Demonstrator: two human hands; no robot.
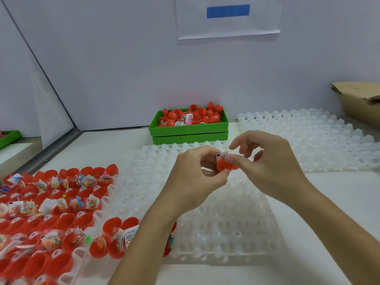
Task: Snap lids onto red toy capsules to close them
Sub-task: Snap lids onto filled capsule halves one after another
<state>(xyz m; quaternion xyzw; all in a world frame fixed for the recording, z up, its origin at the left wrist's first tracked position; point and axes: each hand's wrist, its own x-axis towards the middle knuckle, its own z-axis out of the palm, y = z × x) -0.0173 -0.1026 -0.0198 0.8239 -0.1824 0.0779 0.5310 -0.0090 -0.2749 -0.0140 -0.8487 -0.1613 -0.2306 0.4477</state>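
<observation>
My left hand (195, 171) grips a red capsule half (224, 166) above the clear tray; a small paper tag sticks out of its top. My right hand (267, 161) meets it from the right, thumb pressing on the capsule's rim, and a second red piece (258, 156), probably the lid, shows between its curled fingers. To the left, several open red capsule halves (61, 219) stand in a clear tray, many holding small toy packets. More red halves and lids fill a green bin (189, 129) at the back.
An empty clear moulded tray (226, 233) lies under my hands, another clear tray (308, 136) at the right rear. A cardboard box (359, 101) sits at the far right. A white wall with a paper sheet (228, 17) closes the back.
</observation>
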